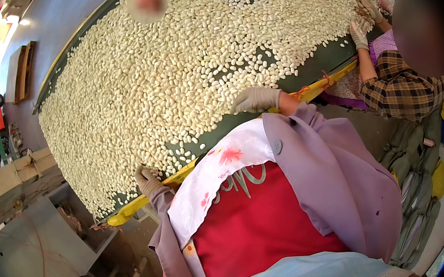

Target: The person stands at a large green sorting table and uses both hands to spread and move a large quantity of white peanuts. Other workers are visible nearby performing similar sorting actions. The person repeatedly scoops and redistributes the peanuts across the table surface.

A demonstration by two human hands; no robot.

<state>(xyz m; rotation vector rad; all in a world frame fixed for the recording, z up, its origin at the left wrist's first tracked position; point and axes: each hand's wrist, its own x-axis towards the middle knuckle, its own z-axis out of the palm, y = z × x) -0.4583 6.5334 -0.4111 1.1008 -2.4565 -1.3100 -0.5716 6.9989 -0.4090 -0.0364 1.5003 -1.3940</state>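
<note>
Gloved right hand [255, 99], fingers loosely spread and lying flat, rests on the near edge of a wide layer of pale oval cocoons [169, 73] covering a dark green table [313, 66]. Gloved left hand [147, 181], fingers curled, grips the table's yellow rim [131, 208]. Beyond the right hand, a co-worker's gloved hands [365, 21] reach into the cocoons.

matt pale cocoons [169, 73] heaped on dark green cloth sheet [323, 59]
knitted fabric gloves on left hand [147, 181] and right hand [255, 100]; soft lilac cotton sleeves
</note>
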